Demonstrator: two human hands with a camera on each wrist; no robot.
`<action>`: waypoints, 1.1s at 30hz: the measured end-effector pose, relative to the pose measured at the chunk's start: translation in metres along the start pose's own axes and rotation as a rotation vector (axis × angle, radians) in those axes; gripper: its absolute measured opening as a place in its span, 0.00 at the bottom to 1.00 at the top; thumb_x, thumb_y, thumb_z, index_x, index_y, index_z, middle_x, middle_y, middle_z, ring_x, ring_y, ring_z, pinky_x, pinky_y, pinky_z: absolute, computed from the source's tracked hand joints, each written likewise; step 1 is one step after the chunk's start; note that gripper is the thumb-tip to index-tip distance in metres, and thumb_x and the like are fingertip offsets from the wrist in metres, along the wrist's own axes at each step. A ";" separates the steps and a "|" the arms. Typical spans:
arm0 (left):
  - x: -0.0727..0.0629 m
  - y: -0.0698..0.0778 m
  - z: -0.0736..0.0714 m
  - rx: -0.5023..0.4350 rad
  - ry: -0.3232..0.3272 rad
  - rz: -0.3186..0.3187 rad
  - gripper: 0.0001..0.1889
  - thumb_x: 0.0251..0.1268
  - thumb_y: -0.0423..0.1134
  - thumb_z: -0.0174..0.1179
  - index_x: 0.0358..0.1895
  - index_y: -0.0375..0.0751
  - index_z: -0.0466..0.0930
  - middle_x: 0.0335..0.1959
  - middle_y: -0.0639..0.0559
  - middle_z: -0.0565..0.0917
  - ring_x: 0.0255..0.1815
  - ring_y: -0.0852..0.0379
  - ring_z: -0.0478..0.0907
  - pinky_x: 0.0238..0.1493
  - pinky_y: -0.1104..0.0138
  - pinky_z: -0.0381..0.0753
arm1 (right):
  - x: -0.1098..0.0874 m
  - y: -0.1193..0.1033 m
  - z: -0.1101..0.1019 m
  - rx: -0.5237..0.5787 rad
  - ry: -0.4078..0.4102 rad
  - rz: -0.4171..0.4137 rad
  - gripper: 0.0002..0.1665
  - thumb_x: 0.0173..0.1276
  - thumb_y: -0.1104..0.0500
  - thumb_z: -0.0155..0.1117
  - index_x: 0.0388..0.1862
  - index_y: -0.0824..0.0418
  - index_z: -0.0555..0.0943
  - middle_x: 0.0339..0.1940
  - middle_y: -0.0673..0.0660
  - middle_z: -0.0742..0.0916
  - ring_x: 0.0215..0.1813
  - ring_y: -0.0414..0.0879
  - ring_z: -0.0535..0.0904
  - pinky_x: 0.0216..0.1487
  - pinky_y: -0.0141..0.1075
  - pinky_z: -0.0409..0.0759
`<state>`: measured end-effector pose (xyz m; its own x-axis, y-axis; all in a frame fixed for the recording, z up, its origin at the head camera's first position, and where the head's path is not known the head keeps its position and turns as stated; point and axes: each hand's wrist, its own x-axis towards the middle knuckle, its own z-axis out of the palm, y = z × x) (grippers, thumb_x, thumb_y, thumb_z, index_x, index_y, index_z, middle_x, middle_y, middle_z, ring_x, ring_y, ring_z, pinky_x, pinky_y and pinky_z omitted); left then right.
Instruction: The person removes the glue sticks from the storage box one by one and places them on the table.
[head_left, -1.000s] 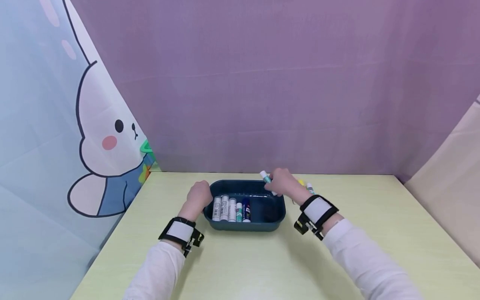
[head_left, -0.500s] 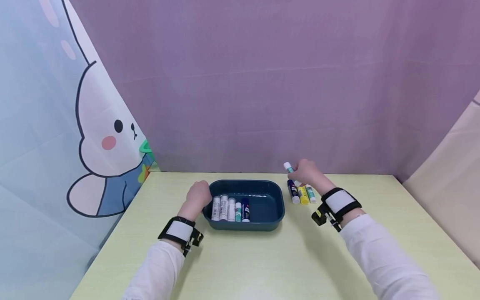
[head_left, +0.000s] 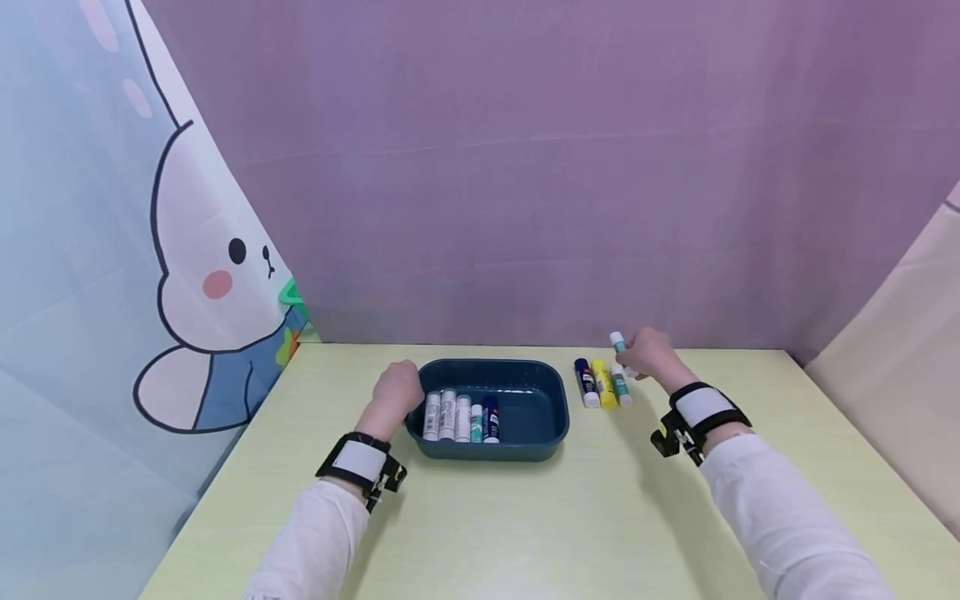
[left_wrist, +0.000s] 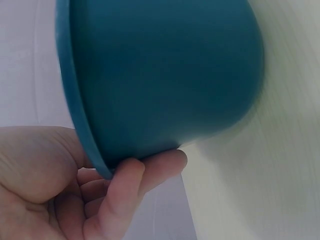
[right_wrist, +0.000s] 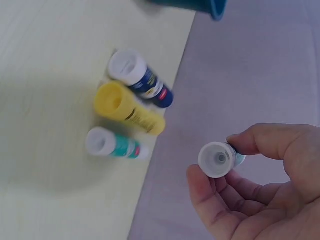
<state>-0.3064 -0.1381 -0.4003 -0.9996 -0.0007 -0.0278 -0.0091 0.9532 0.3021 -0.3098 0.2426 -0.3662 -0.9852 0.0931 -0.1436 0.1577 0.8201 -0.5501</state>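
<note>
My left hand [head_left: 398, 390] grips the left end of a dark blue plastic bin [head_left: 487, 451]; in the left wrist view the thumb and fingers pinch its rim [left_wrist: 75, 107]. Inside the bin, several glue sticks [head_left: 447, 415] lie side by side in its left half. My right hand [head_left: 651, 354] pinches a white and teal glue stick [right_wrist: 218, 160] between thumb and fingers, its hollow base facing the wrist camera. Just beside it on the table lie three more: a navy glue stick [right_wrist: 145, 82], a yellow glue stick [right_wrist: 131, 109] and a teal and white one [right_wrist: 116, 144].
The pale table [head_left: 480, 525] ends at a purple curtain [head_left: 525, 183] along its back edge. A cloth with a cartoon figure [head_left: 217, 250] hangs at the left, and a pale cloth [head_left: 900, 358] hangs at the right.
My right hand has moved right with the glue stick, from over the bin's right end, past the navy and yellow sticks, to beside the row. The left hand stays on the bin.
</note>
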 end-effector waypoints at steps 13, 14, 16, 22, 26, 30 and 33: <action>-0.002 0.001 0.001 -0.016 0.010 0.008 0.07 0.61 0.28 0.55 0.40 0.27 0.78 0.34 0.36 0.82 0.27 0.46 0.81 0.18 0.62 0.80 | 0.003 0.038 0.007 0.017 0.101 0.005 0.17 0.63 0.65 0.58 0.44 0.80 0.77 0.39 0.74 0.82 0.31 0.55 0.82 0.29 0.38 0.85; -0.002 0.001 0.001 -0.019 0.010 0.009 0.07 0.61 0.28 0.55 0.40 0.27 0.78 0.34 0.36 0.82 0.27 0.46 0.81 0.18 0.62 0.80 | 0.004 0.040 0.008 0.017 0.108 0.007 0.18 0.62 0.65 0.58 0.44 0.80 0.76 0.40 0.74 0.82 0.31 0.55 0.82 0.31 0.39 0.85; -0.002 0.001 0.001 -0.021 0.011 0.010 0.07 0.61 0.28 0.55 0.40 0.27 0.78 0.34 0.36 0.82 0.27 0.46 0.81 0.18 0.62 0.80 | 0.004 0.044 0.010 0.019 0.116 0.010 0.19 0.62 0.65 0.58 0.45 0.81 0.76 0.41 0.75 0.82 0.32 0.55 0.82 0.32 0.41 0.85; -0.002 0.002 0.001 -0.014 0.009 0.009 0.08 0.61 0.28 0.54 0.41 0.27 0.77 0.35 0.36 0.82 0.29 0.45 0.81 0.20 0.61 0.81 | 0.007 0.055 0.019 -0.007 0.118 0.024 0.15 0.62 0.63 0.60 0.38 0.78 0.79 0.33 0.70 0.84 0.26 0.49 0.81 0.27 0.37 0.82; -0.003 0.003 0.000 -0.012 0.007 0.009 0.09 0.61 0.28 0.54 0.42 0.26 0.76 0.35 0.35 0.81 0.29 0.44 0.81 0.19 0.61 0.81 | 0.007 0.058 0.025 -0.030 0.124 0.036 0.14 0.63 0.63 0.60 0.36 0.77 0.80 0.27 0.66 0.84 0.24 0.47 0.79 0.22 0.33 0.77; -0.003 0.003 0.000 -0.014 0.006 0.005 0.09 0.61 0.28 0.54 0.42 0.26 0.77 0.36 0.35 0.81 0.28 0.44 0.81 0.17 0.62 0.80 | 0.006 0.061 0.030 -0.027 0.125 0.035 0.15 0.63 0.63 0.60 0.37 0.79 0.79 0.30 0.69 0.84 0.24 0.48 0.79 0.22 0.34 0.78; -0.003 0.002 0.000 -0.016 0.004 0.006 0.08 0.61 0.28 0.55 0.41 0.26 0.77 0.35 0.35 0.82 0.27 0.45 0.81 0.16 0.63 0.79 | 0.007 0.064 0.034 -0.021 0.123 0.039 0.16 0.64 0.63 0.60 0.38 0.80 0.79 0.34 0.71 0.84 0.25 0.49 0.80 0.22 0.35 0.79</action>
<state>-0.3034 -0.1357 -0.3995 -0.9997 0.0035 -0.0222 -0.0037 0.9483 0.3173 -0.3041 0.2760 -0.4305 -0.9794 0.1924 -0.0617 0.1956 0.8262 -0.5283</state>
